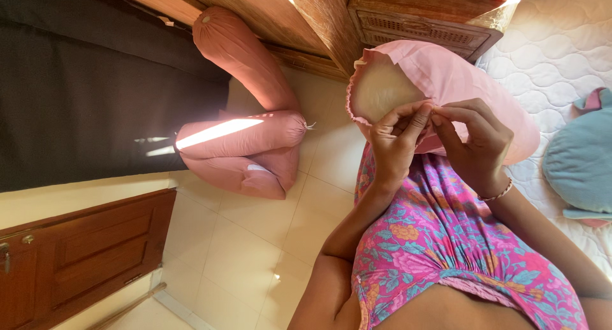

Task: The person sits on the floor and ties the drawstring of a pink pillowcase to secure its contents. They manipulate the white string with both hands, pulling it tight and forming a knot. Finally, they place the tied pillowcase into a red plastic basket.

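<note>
A pink bolster (pixel 459 81) lies across my lap on my floral dress (pixel 433 234). Its cover is open at the end, and white stuffing (pixel 382 88) shows inside the frilled rim. My left hand (pixel 392 145) and my right hand (pixel 475 142) meet at the lower edge of that opening. The fingertips of both hands pinch the cover's edge between them. A thin bracelet sits on my right wrist.
Two more pink bolsters (pixel 245 56) and a pink pillow (pixel 255 171) lie on the cream tiled floor (pixel 255 253). Wooden furniture (pixel 414 18) stands beyond. A dark curtain (pixel 83 94) and wooden door (pixel 76 253) are left; a white quilted mattress (pixel 561 43) with a blue cushion (pixel 583 158) is right.
</note>
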